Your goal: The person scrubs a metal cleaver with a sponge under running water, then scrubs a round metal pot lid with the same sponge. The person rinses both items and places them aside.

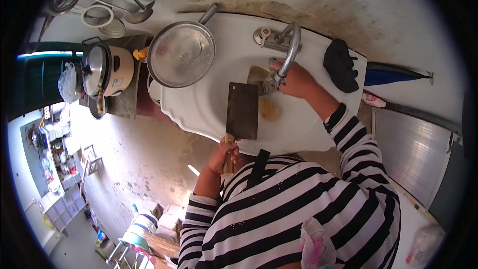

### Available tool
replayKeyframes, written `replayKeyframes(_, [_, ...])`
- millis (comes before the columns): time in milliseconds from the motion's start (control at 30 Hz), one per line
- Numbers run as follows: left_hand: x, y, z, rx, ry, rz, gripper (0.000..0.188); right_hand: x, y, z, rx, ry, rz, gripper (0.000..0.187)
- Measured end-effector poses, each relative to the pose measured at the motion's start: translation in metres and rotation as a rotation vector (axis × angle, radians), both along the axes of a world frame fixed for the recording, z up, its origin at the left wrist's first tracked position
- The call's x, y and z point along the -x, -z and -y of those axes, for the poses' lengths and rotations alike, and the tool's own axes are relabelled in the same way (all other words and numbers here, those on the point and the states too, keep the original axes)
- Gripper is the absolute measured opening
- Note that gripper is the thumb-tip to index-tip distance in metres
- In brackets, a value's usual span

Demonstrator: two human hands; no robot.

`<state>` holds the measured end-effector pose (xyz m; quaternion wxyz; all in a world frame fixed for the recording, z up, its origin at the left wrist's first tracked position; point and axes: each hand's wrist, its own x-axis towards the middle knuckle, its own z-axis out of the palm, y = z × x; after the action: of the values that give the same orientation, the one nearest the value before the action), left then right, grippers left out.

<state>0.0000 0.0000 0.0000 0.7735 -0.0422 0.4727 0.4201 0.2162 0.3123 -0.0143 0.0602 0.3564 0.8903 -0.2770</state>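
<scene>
My left hand (221, 157) is closed round the wooden handle of a cleaver (242, 112), held at the front rim of the white sink (189, 104). Its broad dark blade points away from me, over the basin. Under the curved metal faucet (295, 45) my right hand (297, 80) is curled, its fingertips partly hidden behind the spout. Something greyish and shiny shows at those fingers; whether it is water or an object I cannot make out. Beside the blade, a tan patch (270, 111) shows in the basin.
A steel pan lid or pan (181, 55) rests on the sink's left ledge. A black cloth-like item (341, 66) lies on the right ledge. Left of the sink stands a rice cooker (112, 69). Ladles and strainers (112, 17) hang on the wall above it.
</scene>
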Motion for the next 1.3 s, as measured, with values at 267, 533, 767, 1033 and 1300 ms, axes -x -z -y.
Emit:
replayKeyframes(267, [-0.010, 0.009, -0.011, -0.004, -0.118, 0.043, 0.024, 0.022, -0.041, -0.032, 0.160, -0.236, 0.370, 0.028])
replayKeyframes(533, [0.000, 0.009, -0.009, -0.050, -0.070, -0.012, 0.026, -0.022, -0.036, -0.020, 0.159, 0.059, -0.230, 0.033])
replayKeyframes(767, [0.000, 0.002, -0.005, -0.023, -0.079, -0.038, 0.026, -0.063, -0.001, 0.002, 0.293, 0.307, 0.009, 0.031])
replayKeyframes(1033, [-0.003, 0.000, 0.005, -0.036, -0.066, -0.068, 0.026, -0.076, 0.036, 0.065, -0.165, -0.030, 0.155, 0.070])
replayKeyframes(1300, [0.000, -0.011, 0.008, -0.047, -0.067, -0.021, 0.024, -0.062, 0.069, 0.057, -0.028, -0.124, 0.312, 0.075])
